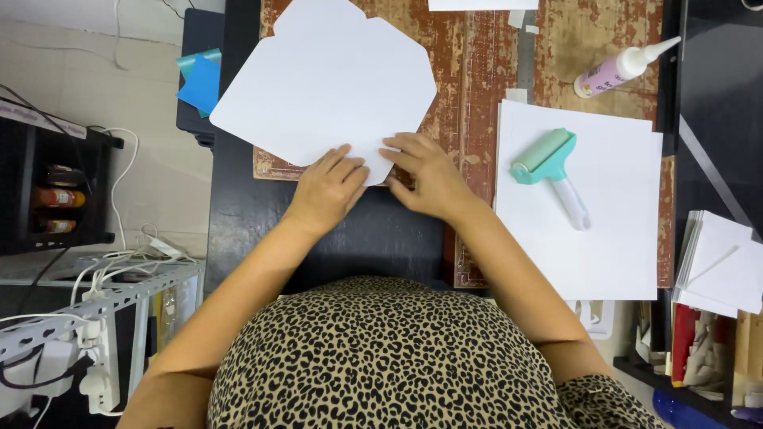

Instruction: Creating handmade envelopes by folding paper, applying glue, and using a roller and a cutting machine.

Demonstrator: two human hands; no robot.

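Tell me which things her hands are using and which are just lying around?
In use:
- left hand
- right hand
- white cut paper shape, pressed under both hands

Lying about:
- teal roller on a white sheet
- glue bottle
- blue paper scraps
- stacked white papers

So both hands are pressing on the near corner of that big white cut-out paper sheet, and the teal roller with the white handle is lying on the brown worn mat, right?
Not quite. The head view shows the teal roller with the white handle lying on a stack of plain white paper sheets, not on the brown worn mat. The rest holds: left hand and right hand press the big white cut-out paper sheet at its near corner.
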